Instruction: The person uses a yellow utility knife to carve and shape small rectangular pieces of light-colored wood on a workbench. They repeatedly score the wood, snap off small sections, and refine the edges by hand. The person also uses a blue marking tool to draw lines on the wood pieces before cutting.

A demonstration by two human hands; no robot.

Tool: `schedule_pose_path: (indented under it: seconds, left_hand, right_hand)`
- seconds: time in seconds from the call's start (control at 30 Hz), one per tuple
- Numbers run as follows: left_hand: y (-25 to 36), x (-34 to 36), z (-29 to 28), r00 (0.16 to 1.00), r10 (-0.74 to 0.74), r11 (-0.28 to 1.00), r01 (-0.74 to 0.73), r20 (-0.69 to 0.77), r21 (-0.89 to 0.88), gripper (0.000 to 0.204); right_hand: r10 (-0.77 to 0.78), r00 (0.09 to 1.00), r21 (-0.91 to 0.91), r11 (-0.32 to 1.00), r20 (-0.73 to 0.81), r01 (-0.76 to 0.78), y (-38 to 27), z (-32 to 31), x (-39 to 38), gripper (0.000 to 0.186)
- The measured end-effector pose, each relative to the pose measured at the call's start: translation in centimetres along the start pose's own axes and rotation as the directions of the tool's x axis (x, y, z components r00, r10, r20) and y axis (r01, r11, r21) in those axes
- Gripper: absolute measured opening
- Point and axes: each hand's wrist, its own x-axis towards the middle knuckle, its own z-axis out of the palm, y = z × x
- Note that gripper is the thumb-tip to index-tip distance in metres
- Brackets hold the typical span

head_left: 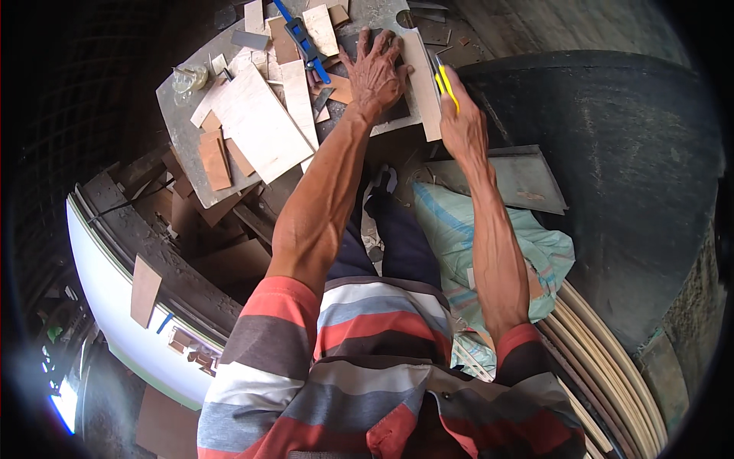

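Observation:
My left hand (376, 75) lies open with fingers spread, pressing on a dark flat board (394, 113) at the right side of the worktable (174, 107). Along the table's right edge, beside that hand, runs a pale wooden strip (420, 88). My right hand (464, 118) is closed around a yellow-handled utility knife (446, 86), its thin tip pointing away from me beside the strip. Whether the tip touches the wood, I cannot tell. Left of my left hand lies a long blue tool with dark fittings (306, 44), on top of wood offcuts.
A large pale plywood sheet (260, 122), brown wood pieces (215, 162) and a glass jar (189, 79) cover the table's left. Below lie more scraps. A dark curved panel (589, 130) stands right, above a greenish woven sack (489, 229) and long wooden strips (604, 344).

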Motion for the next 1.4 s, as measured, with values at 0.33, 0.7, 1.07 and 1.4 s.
schedule_pose_path:
  seconds: [0.33,0.7,1.07,1.4]
  left_hand:
    - [-0.2,-0.2,-0.1,0.999,0.032,0.999,-0.033,-0.025,-0.016,0.052]
    - [-0.3,0.1,-0.2,1.0,0.011,1.0,-0.011,0.028,-0.002,0.054]
    - [0.0,0.3,-1.1,0.995,0.003,0.999,-0.008,0.103,0.043,0.061]
    - [-0.4,0.1,-1.7,0.976,0.052,0.992,-0.074,0.211,0.099,0.071]
  right_hand:
    - [0.086,0.988,-0.068,0.995,0.127,-0.078,-1.1,1.8,4.9,0.046]
    - [0.092,0.984,-0.072,0.994,0.154,-0.082,-1.8,1.7,5.3,0.047]
    - [0.08,0.986,-0.176,0.983,0.144,-0.054,-2.0,2.0,5.7,0.048]
    - [0.02,0.982,-0.243,0.97,0.188,0.027,-0.4,2.3,6.2,0.059]
